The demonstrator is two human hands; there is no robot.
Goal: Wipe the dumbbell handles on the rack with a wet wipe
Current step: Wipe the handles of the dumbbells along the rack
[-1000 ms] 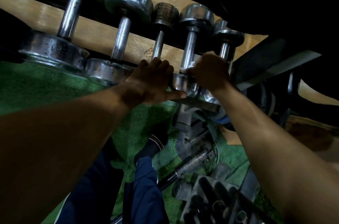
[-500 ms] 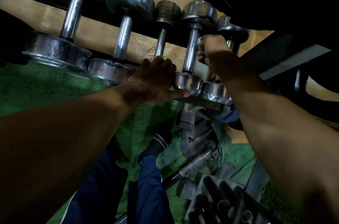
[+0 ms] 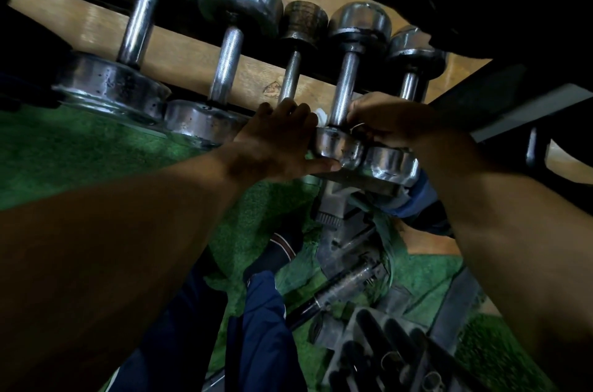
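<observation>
Several chrome dumbbells lie side by side on the rack's wooden rail [image 3: 189,61]. My right hand [image 3: 390,123] grips the low end of the fourth dumbbell's knurled handle [image 3: 346,83], just above its near head [image 3: 337,148]. A white wet wipe [image 3: 322,115] is wrapped round the handle there, and a bit of it peeks out on the handle's left side. My left hand [image 3: 277,143] rests over the near head of the thin third dumbbell [image 3: 290,74]. Its thumb stretches right under the fourth dumbbell's near head.
Two bigger dumbbells [image 3: 224,67] sit to the left and a fifth dumbbell [image 3: 409,83] to the right. Dark rack beams [image 3: 500,96] run at right. Below are green turf [image 3: 80,148], a barbell bar [image 3: 343,289], a stand of bars [image 3: 385,356] and my navy trouser leg [image 3: 263,327].
My right hand slid up the fourth dumbbell's handle to its far head, then came back down to the near end. My left hand stayed in place.
</observation>
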